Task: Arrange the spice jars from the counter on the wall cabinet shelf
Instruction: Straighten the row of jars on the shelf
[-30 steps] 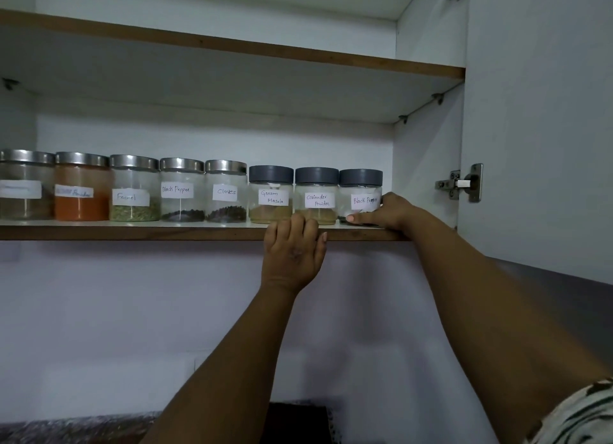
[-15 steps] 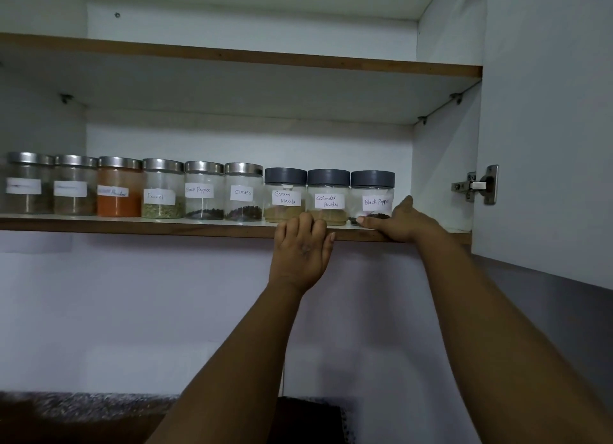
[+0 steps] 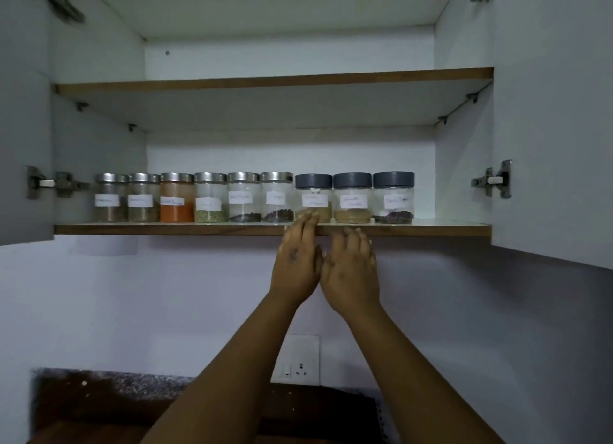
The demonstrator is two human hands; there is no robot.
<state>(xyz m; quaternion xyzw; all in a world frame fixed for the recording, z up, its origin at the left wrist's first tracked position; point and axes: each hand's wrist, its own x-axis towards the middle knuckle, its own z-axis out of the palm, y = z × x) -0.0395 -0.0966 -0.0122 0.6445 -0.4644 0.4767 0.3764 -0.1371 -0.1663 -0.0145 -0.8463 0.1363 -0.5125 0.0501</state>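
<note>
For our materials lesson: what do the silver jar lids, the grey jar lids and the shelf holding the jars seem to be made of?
Silver lids: probably brushed metal, going by the bright streaky sheen.
Grey lids: likely matte plastic, flat and even with no glint.
Shelf: apparently laminated board, with a glossy pale top and a brown wood-look front edge.

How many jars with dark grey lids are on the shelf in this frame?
3, side by side at the right end of the row on the lower shelf: left grey-lidded jar, middle one, right one. None looks hidden; fingertips overlap the left jar's base.
</note>
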